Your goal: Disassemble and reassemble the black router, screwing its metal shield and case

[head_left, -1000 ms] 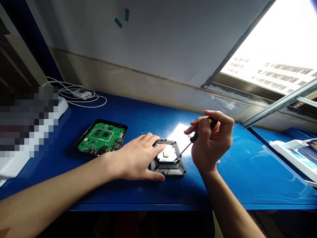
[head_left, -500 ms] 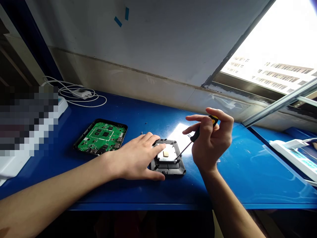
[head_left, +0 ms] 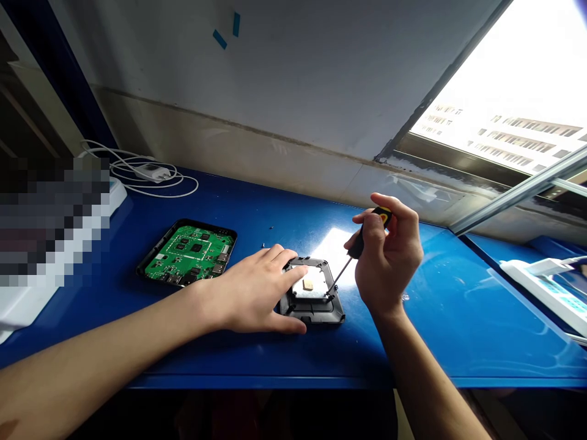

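Observation:
My left hand (head_left: 257,290) lies with fingers spread over the left side of a small black plastic cover (head_left: 337,311). Its index finger rests on the metal plate (head_left: 316,281) in that cover, which bears a small tan pad (head_left: 307,285); the thumb is stretched along the near edge. In my right hand (head_left: 389,260) is a screwdriver (head_left: 355,245) with a black and yellow handle, fingers wrapped round it. The slanted shaft reaches down to the plate's near right corner; the exact tip contact is too small to tell.
Left of the cover lies a black housing (head_left: 143,260) with a green circuit board (head_left: 192,247). Tiny screws (head_left: 271,228) are on the blue table (head_left: 238,354). A coiled white cable with charger (head_left: 153,173) sits at the back left, a white power strip (head_left: 550,287) at the right.
My right hand has shifted slightly left and its fingers have drawn in round the screwdriver handle, which has moved left with it. My left hand and the cover stay in place.

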